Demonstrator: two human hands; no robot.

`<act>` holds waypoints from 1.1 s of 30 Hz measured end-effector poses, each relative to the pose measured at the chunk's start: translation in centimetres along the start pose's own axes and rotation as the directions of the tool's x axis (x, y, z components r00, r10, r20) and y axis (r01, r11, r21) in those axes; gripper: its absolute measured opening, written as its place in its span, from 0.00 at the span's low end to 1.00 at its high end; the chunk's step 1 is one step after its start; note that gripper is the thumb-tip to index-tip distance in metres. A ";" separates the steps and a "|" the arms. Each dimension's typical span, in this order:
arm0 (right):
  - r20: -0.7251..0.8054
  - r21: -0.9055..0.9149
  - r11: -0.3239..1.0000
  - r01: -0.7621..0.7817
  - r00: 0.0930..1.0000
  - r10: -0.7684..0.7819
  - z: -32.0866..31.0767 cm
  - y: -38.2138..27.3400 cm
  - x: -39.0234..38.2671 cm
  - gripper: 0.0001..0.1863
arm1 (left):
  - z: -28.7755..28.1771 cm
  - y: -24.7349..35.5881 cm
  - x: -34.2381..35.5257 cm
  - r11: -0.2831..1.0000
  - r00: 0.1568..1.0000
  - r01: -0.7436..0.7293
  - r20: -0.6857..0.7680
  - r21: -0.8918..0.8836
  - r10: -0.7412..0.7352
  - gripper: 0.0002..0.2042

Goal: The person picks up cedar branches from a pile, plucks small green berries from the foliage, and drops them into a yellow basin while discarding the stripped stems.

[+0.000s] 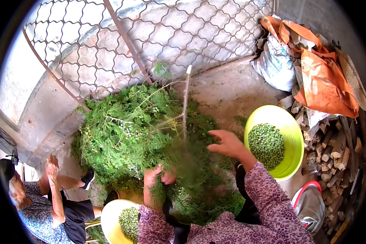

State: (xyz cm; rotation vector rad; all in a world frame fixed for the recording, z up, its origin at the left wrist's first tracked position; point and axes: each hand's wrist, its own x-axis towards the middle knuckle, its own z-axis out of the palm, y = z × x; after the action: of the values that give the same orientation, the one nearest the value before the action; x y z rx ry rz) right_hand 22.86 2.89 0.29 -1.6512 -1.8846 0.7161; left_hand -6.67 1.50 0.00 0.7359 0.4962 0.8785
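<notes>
My left hand grips a leafy green branch low in the middle of the view, its fingers partly hidden by foliage. The upper part of a branch rises pale and bare, while its leafy part is blurred. My right hand is off to the right of that branch, fingers apart and holding nothing. Under and behind both hands lies a large heap of cut evergreen branches with small pale berries. A yellow-green basin of small green berries stands right of my right hand.
A seated person is at left beside a yellow basin with berries. Behind the heap are a metal mesh and wall. Sacks, orange cloth and stacked firewood line the right. A grey red-rimmed object is at lower right.
</notes>
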 end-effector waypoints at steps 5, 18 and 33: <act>0.099 0.524 0.849 0.072 0.985 -0.145 4.5 -1.3 1.2 0.20 | -1.7 -1.3 -0.2 0.986 0.983 -0.078 0.179 0.146 0.051 0.18; 0.353 0.569 0.817 -0.097 0.925 -0.137 -0.1 -1.6 0.2 0.09 | 2.8 1.0 0.4 0.983 0.965 -0.155 -0.199 0.097 0.172 0.31; 0.276 0.740 0.606 -0.292 0.953 0.123 0.2 -3.4 0.7 0.10 | 3.2 -3.4 2.9 0.367 0.800 -0.128 -0.122 0.922 0.587 0.18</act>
State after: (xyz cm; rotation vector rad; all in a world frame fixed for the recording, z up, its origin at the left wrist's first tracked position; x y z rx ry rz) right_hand 20.19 3.17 2.52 -1.2311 -1.1718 1.5848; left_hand -1.21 1.23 -0.74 1.7144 1.3123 1.2233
